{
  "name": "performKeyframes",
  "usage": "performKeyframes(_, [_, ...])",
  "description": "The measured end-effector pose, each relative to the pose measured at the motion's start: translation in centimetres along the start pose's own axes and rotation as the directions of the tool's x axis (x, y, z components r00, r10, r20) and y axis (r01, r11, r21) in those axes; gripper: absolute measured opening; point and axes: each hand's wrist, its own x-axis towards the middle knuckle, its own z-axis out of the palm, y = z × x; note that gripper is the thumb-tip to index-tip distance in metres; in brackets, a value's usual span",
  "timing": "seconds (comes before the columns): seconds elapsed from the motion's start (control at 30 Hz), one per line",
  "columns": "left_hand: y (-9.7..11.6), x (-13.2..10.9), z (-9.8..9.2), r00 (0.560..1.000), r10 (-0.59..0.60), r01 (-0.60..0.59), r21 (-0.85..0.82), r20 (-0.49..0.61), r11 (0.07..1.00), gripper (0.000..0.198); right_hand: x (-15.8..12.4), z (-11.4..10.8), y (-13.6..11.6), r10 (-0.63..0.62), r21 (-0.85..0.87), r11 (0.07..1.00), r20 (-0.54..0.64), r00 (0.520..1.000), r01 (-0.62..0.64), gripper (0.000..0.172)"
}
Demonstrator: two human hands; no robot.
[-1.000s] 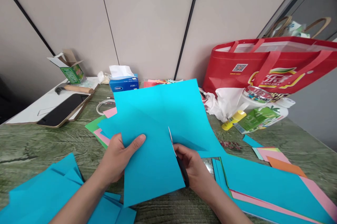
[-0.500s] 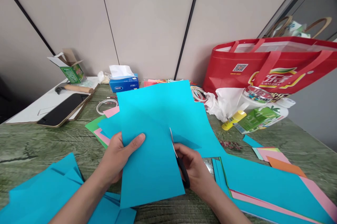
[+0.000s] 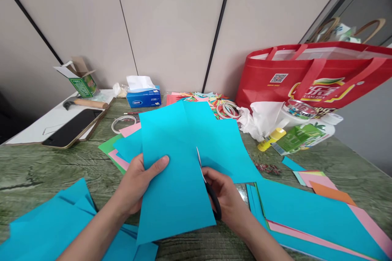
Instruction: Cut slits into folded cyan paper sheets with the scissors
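Note:
A large blue paper sheet (image 3: 174,195) is held up over the table in front of me. My left hand (image 3: 137,183) grips its left edge, thumb on top and the other fingers hidden behind. My right hand (image 3: 223,191) is closed round the black handles of the scissors (image 3: 213,199) at the sheet's right edge. Their thin blades point up and away, with the tip beside the paper near its middle. More blue paper (image 3: 226,146) spreads behind the blades.
Blue sheets (image 3: 52,228) lie at the left front, stacked coloured paper (image 3: 318,216) at the right. Behind stand a tissue box (image 3: 143,98), white tape rolls (image 3: 228,110), a glue stick (image 3: 271,139) and a red bag (image 3: 275,81). A phone (image 3: 72,128) and a hammer (image 3: 88,103) sit at the left.
The far edge of the held sheet has dropped and bent, uncovering coloured paper pieces and tape rolls behind it. Both hands have barely moved and keep their holds.

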Motion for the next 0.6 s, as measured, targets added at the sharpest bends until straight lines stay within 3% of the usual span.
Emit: performKeyframes(0.6, [-0.08,-0.07,-0.01,1.000,0.015,-0.016,0.045,0.007,0.999,0.038,-0.07,0.56,-0.44,0.058,0.008,0.998,-0.050,0.997,-0.058,0.022])
